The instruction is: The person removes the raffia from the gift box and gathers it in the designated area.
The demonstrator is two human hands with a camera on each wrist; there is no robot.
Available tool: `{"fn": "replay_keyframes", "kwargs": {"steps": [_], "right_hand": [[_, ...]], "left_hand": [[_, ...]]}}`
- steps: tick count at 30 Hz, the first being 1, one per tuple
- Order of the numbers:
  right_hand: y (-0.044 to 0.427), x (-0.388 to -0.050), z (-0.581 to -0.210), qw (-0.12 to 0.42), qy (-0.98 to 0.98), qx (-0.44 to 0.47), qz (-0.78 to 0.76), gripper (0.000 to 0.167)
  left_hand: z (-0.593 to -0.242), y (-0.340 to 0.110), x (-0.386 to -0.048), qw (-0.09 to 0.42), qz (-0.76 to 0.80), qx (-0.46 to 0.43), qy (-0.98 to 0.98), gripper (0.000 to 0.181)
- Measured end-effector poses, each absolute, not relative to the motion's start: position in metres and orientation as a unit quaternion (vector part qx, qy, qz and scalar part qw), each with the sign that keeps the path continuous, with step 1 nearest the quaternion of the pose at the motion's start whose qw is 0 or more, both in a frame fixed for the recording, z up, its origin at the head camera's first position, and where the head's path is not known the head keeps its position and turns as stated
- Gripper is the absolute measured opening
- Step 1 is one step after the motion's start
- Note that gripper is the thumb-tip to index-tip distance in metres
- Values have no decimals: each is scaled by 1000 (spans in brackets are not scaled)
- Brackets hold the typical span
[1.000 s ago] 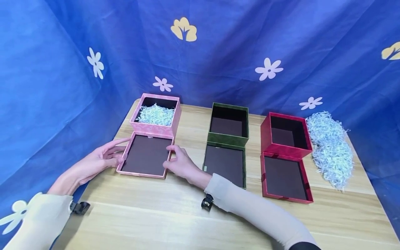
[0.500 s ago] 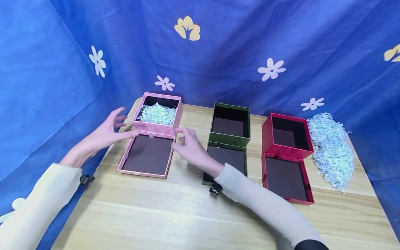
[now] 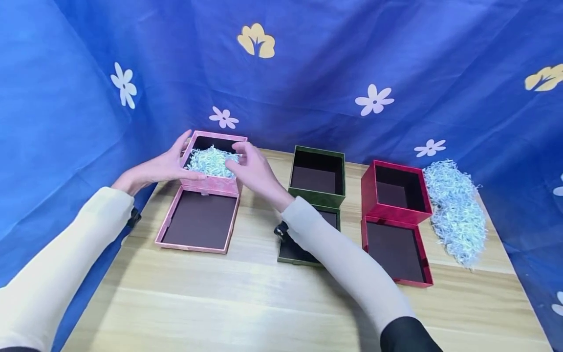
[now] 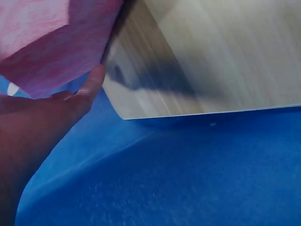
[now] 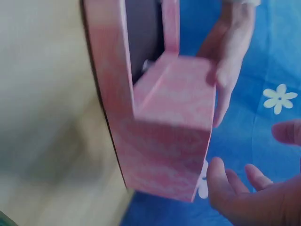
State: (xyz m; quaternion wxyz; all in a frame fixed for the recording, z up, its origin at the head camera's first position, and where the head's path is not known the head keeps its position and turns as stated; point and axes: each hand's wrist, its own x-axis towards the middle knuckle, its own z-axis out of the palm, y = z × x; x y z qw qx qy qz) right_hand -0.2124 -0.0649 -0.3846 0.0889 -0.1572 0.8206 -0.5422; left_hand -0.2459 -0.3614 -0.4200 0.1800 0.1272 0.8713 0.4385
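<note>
A pink box [image 3: 220, 185] stands at the back left, with pale blue shredded paper [image 3: 210, 161] heaped inside. Against its front lies a pink lid [image 3: 198, 220], dark inside face up. My left hand [image 3: 163, 165] spreads about the box's left side, thumb stretched along the front and fingers fairly straight. In the left wrist view, one fingertip of that left hand [image 4: 51, 117] reaches the pink wall. Over the box's right rim hovers my right hand [image 3: 257, 173], fingers loosely bent. The right wrist view shows the right hand [image 5: 263, 197] holding nothing, a gap between its fingers and the box.
A green box [image 3: 317, 195] stands mid-table, its green lid [image 3: 299, 252] partly behind my right forearm. To the right are a red box [image 3: 396, 208] and red lid [image 3: 396, 244]. Beyond them lies more shredded paper [image 3: 459, 220]. Blue curtain [image 3: 308, 73] borders the wooden table [image 3: 198, 298].
Both hands have left the sides of the pink lid and risen to the pink box behind it. The lid stays in place before the box.
</note>
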Motion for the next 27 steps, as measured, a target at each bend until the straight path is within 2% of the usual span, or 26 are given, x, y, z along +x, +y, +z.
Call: {"fn": "replay_keyframes", "kwargs": {"steps": [6, 10, 16, 21, 27], "right_hand": [[-88, -235, -385, 71, 859, -218, -458, 65], [-103, -251, -382, 94, 876, -250, -401, 67], [-124, -275, -376, 162, 874, -275, -367, 74], [-137, -286, -376, 252, 852, -250, -386, 85], [-153, -296, -384, 355, 839, -193, -364, 92]], "left_hand": [[-426, -363, -246, 191, 467, 141, 852, 133], [-429, -363, -249, 186, 460, 134, 858, 133], [-430, -360, -253, 155, 457, 153, 862, 121], [-429, -359, -251, 188, 470, 128, 853, 130], [-429, -356, -249, 188, 479, 126, 848, 134]]}}
